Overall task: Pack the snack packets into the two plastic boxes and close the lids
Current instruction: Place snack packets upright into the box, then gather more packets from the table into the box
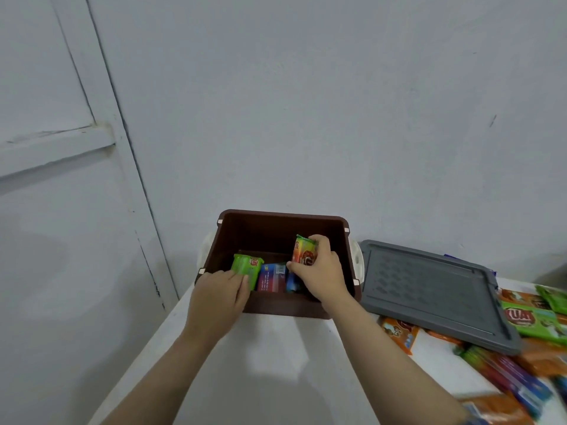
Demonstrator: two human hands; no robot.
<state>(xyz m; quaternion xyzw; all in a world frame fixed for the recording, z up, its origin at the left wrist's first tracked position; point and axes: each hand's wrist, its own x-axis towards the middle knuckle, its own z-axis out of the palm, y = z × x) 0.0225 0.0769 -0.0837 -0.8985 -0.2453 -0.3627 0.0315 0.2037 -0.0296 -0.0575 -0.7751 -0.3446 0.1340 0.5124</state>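
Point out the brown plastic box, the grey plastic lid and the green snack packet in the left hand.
brown plastic box (283,223): head view, inner back wall.
grey plastic lid (429,289): head view, centre panel.
green snack packet (247,265): head view, upper face.

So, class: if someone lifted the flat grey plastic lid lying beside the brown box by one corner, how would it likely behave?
The flat grey plastic lid probably stays fairly stiff, given its raised rim and ribbed panel. It looks thin, so likely light. It rests partly on loose snack packets, so it may slide or rock when pushed.
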